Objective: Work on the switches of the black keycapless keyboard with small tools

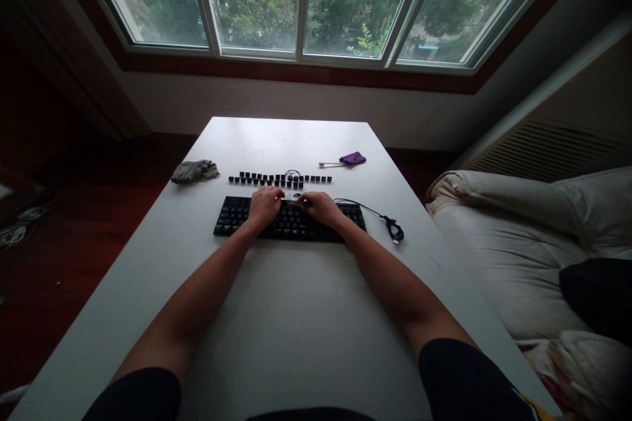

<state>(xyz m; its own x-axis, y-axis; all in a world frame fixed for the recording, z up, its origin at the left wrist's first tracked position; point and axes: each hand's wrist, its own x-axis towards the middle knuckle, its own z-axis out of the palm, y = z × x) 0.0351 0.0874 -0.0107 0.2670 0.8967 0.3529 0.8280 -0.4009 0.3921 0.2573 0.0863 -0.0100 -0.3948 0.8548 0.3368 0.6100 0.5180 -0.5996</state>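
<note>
A black keyboard (296, 230) lies across the white table, with some keys covered by my hands. My left hand (265, 206) rests over its left-middle part, fingers curled in at the top edge; what they pinch, if anything, is too small to tell. Over the right-middle part, my right hand (322, 208) has its thumb and fingers closed around something small and dark that I cannot make out. Behind the keyboard stand uneven rows of loose black keycaps (261, 179). A thin wire loop (293, 174) sits among them.
A grey crumpled cloth (195, 172) lies at the table's left edge. Back right are a purple cloth (353, 158) and a thin stick (328, 164). The keyboard's bundled cable (394, 229) lies at right. A pale sofa (494, 243) flanks the white table (306, 316).
</note>
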